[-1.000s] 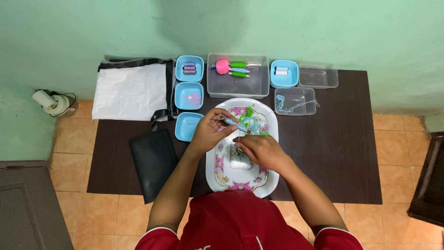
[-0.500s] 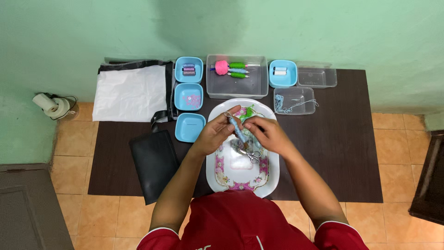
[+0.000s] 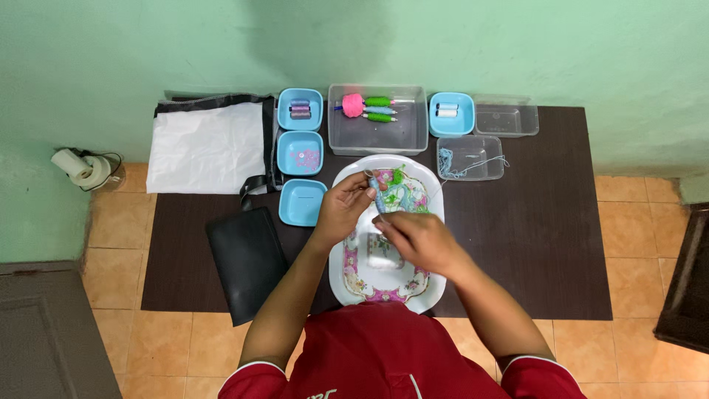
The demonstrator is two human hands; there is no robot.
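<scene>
Dropped right hand [image 3: 416,240] lower over tray [image 3: 436,222] near counter's front edge, pinching thread, left hand [image 3: 341,209] pinching blue beaded piece [image 3: 378,196]; best kept taut and steady.

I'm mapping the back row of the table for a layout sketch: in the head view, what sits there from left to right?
White bag → blue tray with thread spools → clear box with the pink ball → second blue tray → empty clear box.
</scene>
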